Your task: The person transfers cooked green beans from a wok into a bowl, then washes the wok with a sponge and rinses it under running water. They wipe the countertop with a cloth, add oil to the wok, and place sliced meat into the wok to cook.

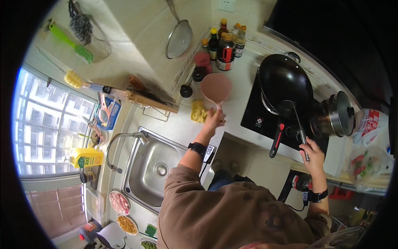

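Observation:
My left hand [213,120] grips the handle of a pink ladle-shaped scoop [216,87], which is over the counter right of a crumpled yellow cloth [199,111]. My right hand [312,152] is closed around the metal handle of a cooking utensil [299,124]; its dark head rests inside the black wok [284,81]. That wok sits tilted on the black cooktop [251,115], its black and red handle [276,140] pointing towards me. Whether the wok holds anything cannot be told.
Sauce bottles [226,53] stand in the back corner. Right of the wok is a lidded pot [341,114], then plastic bags [370,127]. The steel sink [149,168] and faucet [124,137] are at left. Plates of meat [119,203] and yellow strips [127,225] lie below. A wooden board [152,101] leans behind.

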{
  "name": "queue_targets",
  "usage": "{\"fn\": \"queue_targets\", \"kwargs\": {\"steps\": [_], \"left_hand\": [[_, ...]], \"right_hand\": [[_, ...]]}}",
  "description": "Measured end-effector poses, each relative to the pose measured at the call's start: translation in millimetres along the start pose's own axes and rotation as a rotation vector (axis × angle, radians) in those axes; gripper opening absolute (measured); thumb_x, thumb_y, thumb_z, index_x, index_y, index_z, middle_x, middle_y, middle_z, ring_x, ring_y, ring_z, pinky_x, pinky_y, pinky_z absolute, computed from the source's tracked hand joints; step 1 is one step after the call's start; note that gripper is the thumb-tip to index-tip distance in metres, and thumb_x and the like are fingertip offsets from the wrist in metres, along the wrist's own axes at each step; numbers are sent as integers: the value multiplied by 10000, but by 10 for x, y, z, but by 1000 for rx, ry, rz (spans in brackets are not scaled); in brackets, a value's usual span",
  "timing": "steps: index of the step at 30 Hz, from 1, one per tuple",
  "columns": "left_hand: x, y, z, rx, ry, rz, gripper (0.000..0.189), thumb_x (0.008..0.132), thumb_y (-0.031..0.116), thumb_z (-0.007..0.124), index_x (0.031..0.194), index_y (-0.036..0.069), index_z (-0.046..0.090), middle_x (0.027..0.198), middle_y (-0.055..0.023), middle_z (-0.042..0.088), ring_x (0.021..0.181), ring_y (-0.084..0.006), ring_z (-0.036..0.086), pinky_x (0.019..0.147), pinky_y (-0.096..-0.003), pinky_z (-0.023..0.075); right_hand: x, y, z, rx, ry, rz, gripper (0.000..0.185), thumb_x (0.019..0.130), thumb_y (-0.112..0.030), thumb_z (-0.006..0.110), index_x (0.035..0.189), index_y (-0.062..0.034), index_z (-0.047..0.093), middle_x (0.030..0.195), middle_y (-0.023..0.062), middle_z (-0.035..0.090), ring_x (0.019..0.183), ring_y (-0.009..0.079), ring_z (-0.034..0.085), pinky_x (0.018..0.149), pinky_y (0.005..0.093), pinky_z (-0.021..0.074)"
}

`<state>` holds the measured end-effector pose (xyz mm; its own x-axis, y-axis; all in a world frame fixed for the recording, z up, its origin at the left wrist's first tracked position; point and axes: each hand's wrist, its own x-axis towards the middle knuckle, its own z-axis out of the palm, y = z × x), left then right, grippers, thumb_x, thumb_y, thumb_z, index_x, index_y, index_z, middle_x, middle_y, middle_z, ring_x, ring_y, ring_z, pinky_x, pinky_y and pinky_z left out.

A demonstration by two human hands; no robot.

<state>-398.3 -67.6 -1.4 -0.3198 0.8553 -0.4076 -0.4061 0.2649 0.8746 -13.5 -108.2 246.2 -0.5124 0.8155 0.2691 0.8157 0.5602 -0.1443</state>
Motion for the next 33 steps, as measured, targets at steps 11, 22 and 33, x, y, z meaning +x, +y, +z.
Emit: {"fn": "queue_targets", "kwargs": {"steps": [11, 22, 33], "left_hand": [[-1433, 369, -674, 151, -130, -67, 234, 916, 221, 430, 1045, 36, 493, 681, -38, 505, 482, -116, 481, 444, -246, 416], [-4210, -721, -1591, -209, 742, 87, 220, 902, 198, 525, 1080, 70, 510, 657, -14, 520, 486, -88, 497, 430, -210, 411], [-5059, -1281, -2308, -467, 1270, 277, 156, 926, 231, 477, 989, 90, 491, 654, -29, 533, 463, -113, 513, 383, -228, 395]], "right_hand": [[334, 198, 331, -50, -62, 30, 184, 790, -209, 642, 967, -160, 636, 1150, 79, 570, 950, 299, 589, 779, 354, 489], [1096, 1146, 1016, -166, -90, -54, 264, 914, -295, 506, 1109, -133, 579, 1228, 120, 507, 1130, 314, 492, 883, 364, 425], [965, 983, 631, -14, -150, -203, 270, 903, -279, 528, 1051, -62, 589, 1027, 111, 585, 951, 312, 568, 806, 363, 454]]}}
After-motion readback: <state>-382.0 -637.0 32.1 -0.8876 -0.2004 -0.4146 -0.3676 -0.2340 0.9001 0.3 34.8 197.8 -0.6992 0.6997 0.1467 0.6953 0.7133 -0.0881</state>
